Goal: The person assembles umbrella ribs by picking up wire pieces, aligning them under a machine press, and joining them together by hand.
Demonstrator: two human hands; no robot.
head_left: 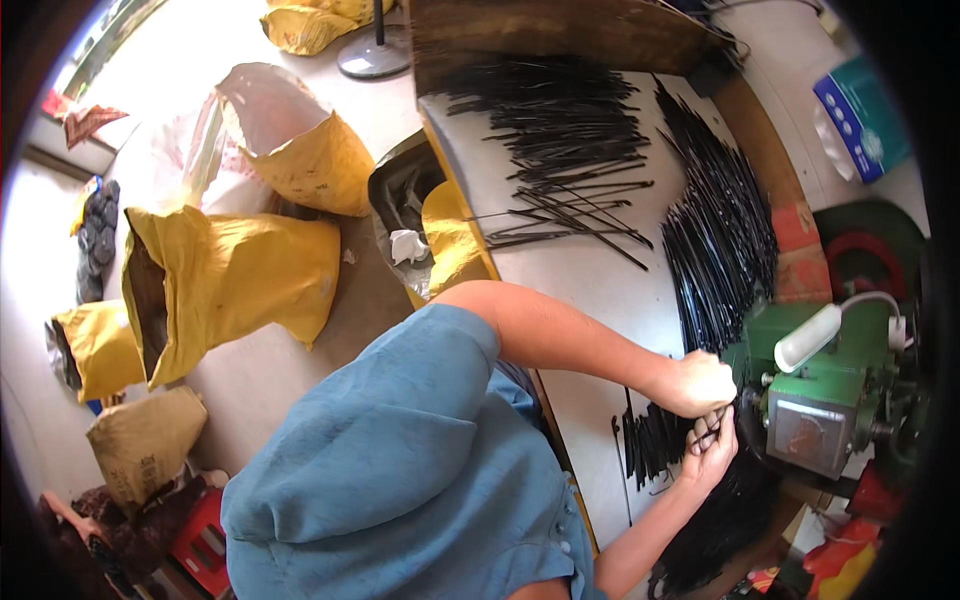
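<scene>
My left hand [705, 385] is closed in a fist beside the green machine [805, 350], at the right of the table. Just below it, my right hand [712, 445] has its fingers curled, almost touching the left. Dark thin lines show at the right fingers, but what either hand grips is hidden. Beside my hands lies a short bundle of black rods [650, 440]. A long, dense pile of black rods [715, 250] runs up the table from the machine. Farther off are another pile of rods [560, 110] and several loose, crossed rods [580, 220].
A wooden board [560, 35] edges the white table [600, 300] at the back. The machine carries a white lamp [808, 338]. Yellow sacks [250, 265] stand on the floor to the left, near a red stool [205, 545]. A blue-green tissue pack [868, 115] lies at the far right.
</scene>
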